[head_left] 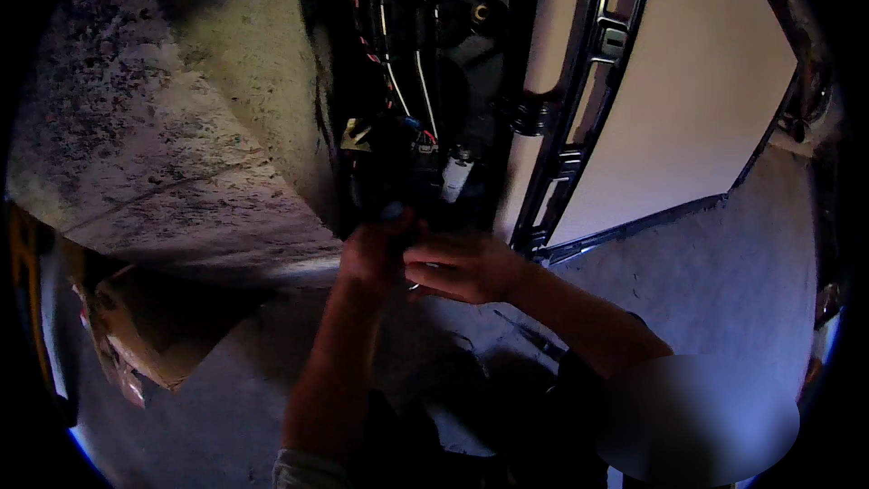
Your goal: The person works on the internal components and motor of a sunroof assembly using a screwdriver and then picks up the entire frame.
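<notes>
Sleeve on left forearm, near edge. Left hand and right hand almost meet, fingertips facing in. Left grip curled, fingers in deep shadow; can't tell what it has hold of. Right grip half-bent, fingers pointing left; small bright bit under them, too dark to say what, or whether held. Thin dark item on floor, below right hand. Box, brown, torn, well left of left hand.

White cylinder just beyond the hands, tilted, not touched. Wires, white and red, run away from the hands up a dark cavity; yellowish tab beside them. Ribbed black boot beyond right hand, to its right. Slotted black strip, then cream panel, farther right. Speckled panel beyond left hand, leftward. Brassy ring farthest, up the cavity.
</notes>
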The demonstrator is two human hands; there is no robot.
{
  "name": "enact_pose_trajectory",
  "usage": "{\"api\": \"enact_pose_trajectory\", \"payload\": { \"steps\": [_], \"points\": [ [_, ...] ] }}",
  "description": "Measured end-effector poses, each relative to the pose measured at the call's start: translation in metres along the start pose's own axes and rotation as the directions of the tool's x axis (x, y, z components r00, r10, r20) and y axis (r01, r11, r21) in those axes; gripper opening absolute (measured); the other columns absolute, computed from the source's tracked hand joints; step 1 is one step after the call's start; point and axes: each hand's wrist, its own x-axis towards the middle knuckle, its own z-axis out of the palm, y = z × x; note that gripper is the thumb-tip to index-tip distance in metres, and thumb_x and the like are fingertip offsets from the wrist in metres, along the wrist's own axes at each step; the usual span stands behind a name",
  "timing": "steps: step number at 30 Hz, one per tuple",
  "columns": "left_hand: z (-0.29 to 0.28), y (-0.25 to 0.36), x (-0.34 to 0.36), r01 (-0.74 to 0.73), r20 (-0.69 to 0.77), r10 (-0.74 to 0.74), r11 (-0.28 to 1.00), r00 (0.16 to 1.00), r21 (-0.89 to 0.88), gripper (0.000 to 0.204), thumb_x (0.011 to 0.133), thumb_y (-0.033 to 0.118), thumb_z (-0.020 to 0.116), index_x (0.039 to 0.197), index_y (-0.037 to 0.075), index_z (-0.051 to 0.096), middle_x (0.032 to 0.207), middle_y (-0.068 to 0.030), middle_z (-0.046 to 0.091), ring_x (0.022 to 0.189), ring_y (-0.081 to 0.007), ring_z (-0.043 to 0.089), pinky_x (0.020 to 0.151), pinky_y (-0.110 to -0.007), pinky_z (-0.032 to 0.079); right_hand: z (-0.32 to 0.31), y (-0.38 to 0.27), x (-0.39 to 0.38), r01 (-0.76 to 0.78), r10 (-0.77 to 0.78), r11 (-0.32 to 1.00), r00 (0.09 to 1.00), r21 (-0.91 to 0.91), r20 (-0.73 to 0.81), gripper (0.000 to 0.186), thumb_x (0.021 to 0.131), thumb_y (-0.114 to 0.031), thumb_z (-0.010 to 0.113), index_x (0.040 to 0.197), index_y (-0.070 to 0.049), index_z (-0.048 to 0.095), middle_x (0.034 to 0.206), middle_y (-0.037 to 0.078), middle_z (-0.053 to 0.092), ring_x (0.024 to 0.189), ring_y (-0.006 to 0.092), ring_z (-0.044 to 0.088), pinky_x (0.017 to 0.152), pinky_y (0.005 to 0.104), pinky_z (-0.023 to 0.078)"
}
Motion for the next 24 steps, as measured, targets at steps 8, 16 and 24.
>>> {"api": "enact_pose_trajectory", "payload": {
  "steps": [8, 16, 24],
  "points": [
    [-0.007, 0.002, -0.003, 0.021, 0.128, -0.008, 0.995, 0.992, -0.098, 0.016, 0.092, 0.018, 0.063, 0.102, 0.006, 0.063, 0.09, -0.008, 0.068, 0.083, -0.0216, 0.065, 0.075, -0.037, 0.053, 0.023, -0.012, -0.002, -0.17, 0.177, 0.984, 0.968, 0.052, -0.181, 0.029, 0.082, -0.019, 0.078, 0.104, -0.005, 0.064, 0.106, 0.011, 0.063, 0.09, 0.0251, 0.067, 0.072, 0.0363, 0.058],
    [0.017, -0.016, -0.018, -0.15, -0.209, 0.21, 0.951, 0.955, 0.271, 0.014, 0.088, 0.01, 0.065, 0.097, -0.001, 0.067, 0.083, -0.011, 0.069, 0.075, -0.0224, 0.065, 0.069, -0.033, 0.051, -0.007, -0.024, -0.013, -0.02, 0.03, 0.998, 0.982, -0.059, 0.188, 0.021, 0.087, -0.021, 0.07, 0.098, -0.005, 0.064, 0.098, 0.009, 0.059, 0.089, 0.0239, 0.064, 0.07, 0.0345, 0.057],
    [0.061, 0.002, -0.023, -0.085, -0.042, 0.115, 0.894, 0.992, 0.44, 0.022, 0.093, 0.019, 0.062, 0.1, -0.001, 0.068, 0.085, -0.0117, 0.07, 0.076, -0.0202, 0.066, 0.069, -0.032, 0.051, -0.025, -0.023, -0.013, -0.088, 0.084, 0.994, 0.995, -0.07, -0.051, 0.021, 0.082, -0.022, 0.075, 0.091, -0.006, 0.063, 0.099, 0.01, 0.059, 0.087, 0.0235, 0.065, 0.068, 0.0325, 0.058]
  ]
}}
